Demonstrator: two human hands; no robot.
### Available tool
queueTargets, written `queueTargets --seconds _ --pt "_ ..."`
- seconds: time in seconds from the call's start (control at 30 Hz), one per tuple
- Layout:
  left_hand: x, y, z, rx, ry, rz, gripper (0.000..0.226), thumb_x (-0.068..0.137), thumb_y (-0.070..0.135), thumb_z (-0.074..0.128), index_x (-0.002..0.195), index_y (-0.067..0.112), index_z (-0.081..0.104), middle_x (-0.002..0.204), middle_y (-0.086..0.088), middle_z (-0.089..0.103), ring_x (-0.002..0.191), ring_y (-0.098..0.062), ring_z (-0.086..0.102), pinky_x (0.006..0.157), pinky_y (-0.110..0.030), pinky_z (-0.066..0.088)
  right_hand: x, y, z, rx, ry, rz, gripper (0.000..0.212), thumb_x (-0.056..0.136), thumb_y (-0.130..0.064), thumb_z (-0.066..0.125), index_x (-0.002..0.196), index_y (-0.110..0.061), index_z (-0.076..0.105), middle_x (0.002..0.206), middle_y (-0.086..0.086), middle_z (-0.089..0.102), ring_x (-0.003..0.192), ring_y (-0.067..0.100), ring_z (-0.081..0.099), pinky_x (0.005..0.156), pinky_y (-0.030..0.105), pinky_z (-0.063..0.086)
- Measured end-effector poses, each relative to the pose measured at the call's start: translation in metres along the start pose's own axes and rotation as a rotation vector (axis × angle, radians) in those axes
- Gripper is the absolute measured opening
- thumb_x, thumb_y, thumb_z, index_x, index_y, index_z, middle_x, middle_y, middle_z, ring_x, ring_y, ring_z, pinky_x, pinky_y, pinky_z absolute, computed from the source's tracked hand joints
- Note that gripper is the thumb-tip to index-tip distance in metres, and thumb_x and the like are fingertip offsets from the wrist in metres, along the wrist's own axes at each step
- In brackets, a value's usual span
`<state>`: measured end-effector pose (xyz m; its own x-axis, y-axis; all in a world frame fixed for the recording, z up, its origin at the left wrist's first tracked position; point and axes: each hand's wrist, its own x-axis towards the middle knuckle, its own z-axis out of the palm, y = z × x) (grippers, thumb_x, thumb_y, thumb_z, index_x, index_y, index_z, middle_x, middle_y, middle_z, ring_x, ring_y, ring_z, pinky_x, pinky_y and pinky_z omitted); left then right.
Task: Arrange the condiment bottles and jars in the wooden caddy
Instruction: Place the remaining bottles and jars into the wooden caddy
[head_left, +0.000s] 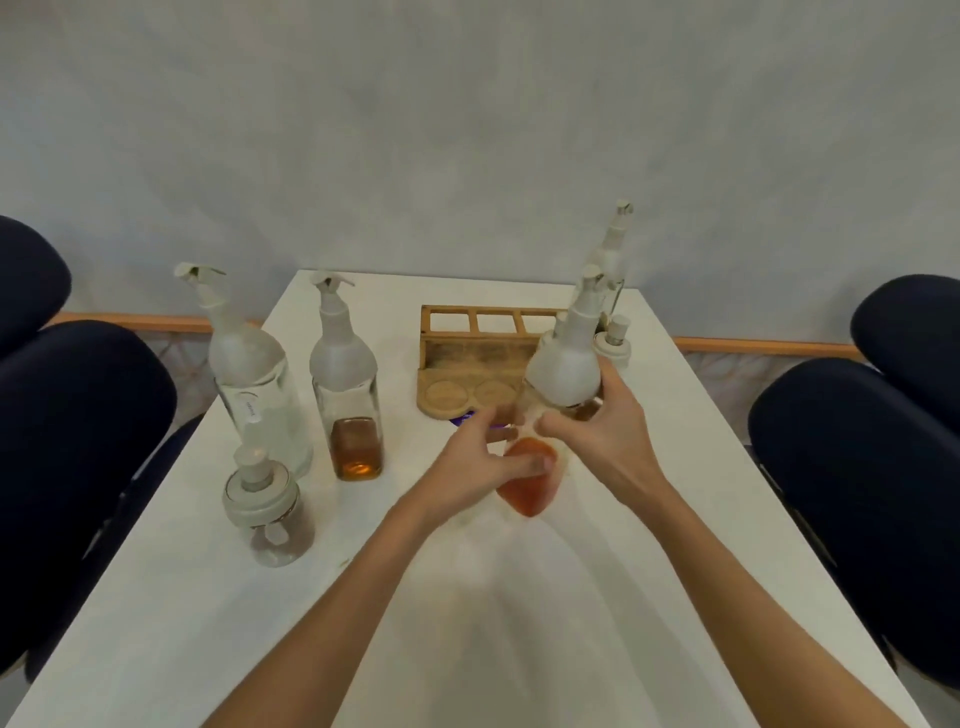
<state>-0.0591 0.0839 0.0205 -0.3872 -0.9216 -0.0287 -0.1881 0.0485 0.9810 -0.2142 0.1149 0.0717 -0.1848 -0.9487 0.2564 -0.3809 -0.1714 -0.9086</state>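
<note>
Head view: both arms extended over the tabletop. Left hand gripped the tilted bottle at its amber base, right hand below its shoulder, near the caddy.

Table: white top, long and narrow, its far end reaching almost to the wall.
Wall: pale grey, plain.
Skirting rail: light wood strip along the wall's foot, showing on both sides of the table.
Left chair: dark blue padding, close beside the table's left edge.
Right chair: dark blue padding, beside the table's right edge.
Purple item: small, mostly hidden, mid-table; cannot tell what it is.
</note>
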Motion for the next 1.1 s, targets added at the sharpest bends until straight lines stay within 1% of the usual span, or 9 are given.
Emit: queueTargets --seconds 0.2,0.33,0.4,0.53,0.63,0.73,0.87,0.97,1.1 --pt "0.038 0.068 -0.026 -0.065 -0.073 0.117 0.065 0.074 0.018 0.084 0.132 0.024 0.053 0.125 0.012 0.063 0.112 -0.001 0.061 0.085 -0.021 0.053 0.065 -0.047 -0.03 0.073 -0.075 -0.173 0.052 0.049 -0.024 0.071 0.099 -0.026 0.059 0.085 -0.008 0.063 0.079 0.011 0.06 0.068 0.03 0.052" --pt "0.079 0.109 -0.04 -0.044 -0.115 0.229 0.067 0.073 0.019 0.085 0.132 0.024 0.054 0.128 0.008 0.064 0.118 -0.01 0.06 0.095 -0.032 0.053 0.122 -0.077 -0.043 0.063 -0.134 -0.275 0.056 0.042 -0.021 0.068 0.097 -0.019 0.06 0.09 0.015 0.064 0.087 0.039 0.062 0.076 0.05 0.054" --pt "0.102 0.123 -0.044 -0.022 -0.09 0.256 0.068 0.074 0.021 0.084 0.134 0.025 0.052 0.131 0.008 0.061 0.121 -0.011 0.057 0.093 -0.027 0.051 0.15 -0.085 -0.049 0.06 -0.181 -0.304 0.062 0.043 -0.018 0.068 0.104 -0.012 0.058 0.097 0.025 0.063 0.094 0.048 0.06 0.082 0.059 0.053" --pt "0.153 0.126 -0.042 0.018 0.036 0.273 0.071 0.074 0.026 0.084 0.136 0.023 0.048 0.132 0.01 0.057 0.122 -0.013 0.054 0.083 -0.023 0.051 0.196 -0.082 -0.055 0.046 -0.262 -0.282 0.07 0.047 -0.013 0.068 0.115 -0.011 0.053 0.1 0.012 0.061 0.098 0.035 0.061 0.082 0.045 0.054" --pt "0.191 0.116 -0.037 0.01 0.09 0.244 0.07 0.075 0.022 0.083 0.135 0.021 0.046 0.134 0.007 0.055 0.124 -0.018 0.052 0.087 -0.029 0.051 0.225 -0.064 -0.053 0.032 -0.284 -0.236 0.067 0.054 -0.004 0.066 0.119 -0.012 0.051 0.104 0.008 0.06 0.101 0.024 0.061 0.081 0.035 0.055" --pt "0.223 0.102 -0.032 0.041 0.127 0.215 0.068 0.077 0.02 0.082 0.134 0.021 0.044 0.133 0.006 0.052 0.123 -0.019 0.049 0.084 -0.029 0.048 0.247 -0.039 -0.051 -0.017 -0.278 -0.201 0.07 0.057 -0.008 0.068 0.125 -0.018 0.05 0.114 0.008 0.06 0.108 0.027 0.059 0.087 0.037 0.055" --pt "0.257 0.077 -0.029 0.054 0.12 0.147 0.068 0.077 0.018 0.082 0.133 0.019 0.043 0.134 0.0 0.053 0.127 -0.026 0.05 0.098 -0.043 0.049 0.267 -0.012 -0.046 -0.098 -0.259 -0.179 0.068 0.076 -0.012 0.072 0.137 -0.023 0.044 0.117 -0.001 0.058 0.109 0.022 0.058 0.087 0.03 0.051" --pt "0.273 0.06 -0.023 0.047 0.113 0.11 0.066 0.077 0.017 0.081 0.131 0.018 0.044 0.133 0.0 0.053 0.126 -0.026 0.049 0.094 -0.036 0.046 0.273 0.007 -0.04 -0.154 -0.222 -0.183 0.071 0.084 -0.017 0.07 0.145 -0.024 0.036 0.12 -0.004 0.054 0.108 0.018 0.056 0.079 0.019 0.044" --pt "0.288 0.041 -0.017 0.052 0.095 0.071 0.065 0.076 0.019 0.082 0.131 0.018 0.046 0.133 0.0 0.054 0.128 -0.028 0.049 0.105 -0.044 0.045 0.274 0.031 -0.033 -0.229 -0.173 -0.178 0.073 0.086 -0.022 0.065 0.15 -0.022 0.029 0.124 -0.001 0.058 0.103 0.02 0.061 0.088 0.034 0.053"
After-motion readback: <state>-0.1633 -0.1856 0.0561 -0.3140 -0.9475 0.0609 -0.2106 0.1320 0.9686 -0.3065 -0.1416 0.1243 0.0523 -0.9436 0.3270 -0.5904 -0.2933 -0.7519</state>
